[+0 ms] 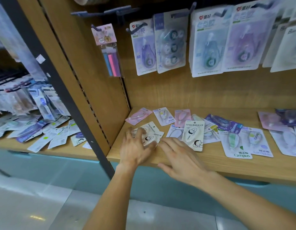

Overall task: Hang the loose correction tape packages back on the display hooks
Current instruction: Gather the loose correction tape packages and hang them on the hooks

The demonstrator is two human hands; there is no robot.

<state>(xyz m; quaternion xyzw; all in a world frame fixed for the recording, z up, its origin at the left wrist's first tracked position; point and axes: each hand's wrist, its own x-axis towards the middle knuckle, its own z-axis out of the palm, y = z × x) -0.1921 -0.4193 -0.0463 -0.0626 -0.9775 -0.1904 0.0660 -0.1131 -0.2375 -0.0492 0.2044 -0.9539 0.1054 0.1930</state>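
Observation:
Several loose correction tape packages lie flat on the wooden shelf. My left hand is spread over two cream packages at the shelf's left end, its curled fingers and thumb gripping them from above. My right hand hovers just to the right with fingers stretched toward the same packages, holding nothing. Another cream package with cartoon figures lies beside my right hand. Dark display hooks stick out from the back panel above, most carrying hung packages.
A pack of pink and blue pens hangs on the leftmost hook. A bare hook juts out at top left. A dark upright post separates this bay from the left bay, whose shelf holds more scattered packages.

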